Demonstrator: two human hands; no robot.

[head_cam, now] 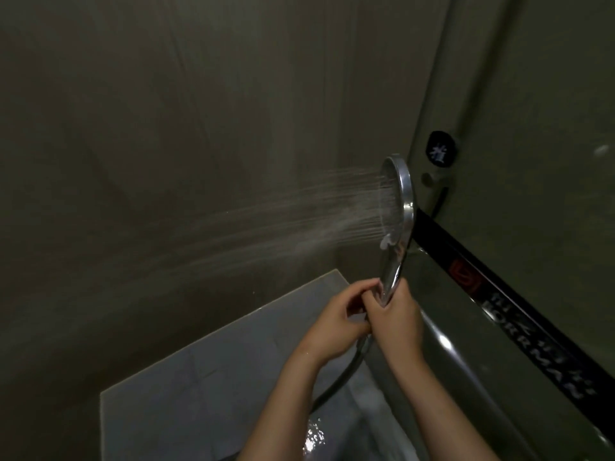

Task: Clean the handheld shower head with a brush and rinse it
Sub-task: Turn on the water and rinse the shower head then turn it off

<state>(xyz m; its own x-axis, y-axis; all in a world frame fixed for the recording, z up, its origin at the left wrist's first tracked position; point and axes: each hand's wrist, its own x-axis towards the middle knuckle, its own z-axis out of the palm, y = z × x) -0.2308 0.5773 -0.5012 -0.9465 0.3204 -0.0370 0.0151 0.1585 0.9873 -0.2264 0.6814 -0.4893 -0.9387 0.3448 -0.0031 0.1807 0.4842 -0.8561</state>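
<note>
A chrome handheld shower head point(399, 207) stands upright, its face turned left, and water sprays from it leftward toward the wall. A bit of white foam clings to the lower rim of its face. My right hand point(396, 322) grips the handle from the right. My left hand point(336, 324) curls its fingers on the lower handle just beside the right hand. The metal hose point(346, 374) drops from under both hands toward the floor. No brush is visible.
A dark glass shower door point(519, 227) with a black band and white lettering stands close on the right. A black round fitting point(441, 149) sits on its frame. Grey tiled floor point(199, 377) lies below, wet near the bottom. Wall point(166, 128) fills the left.
</note>
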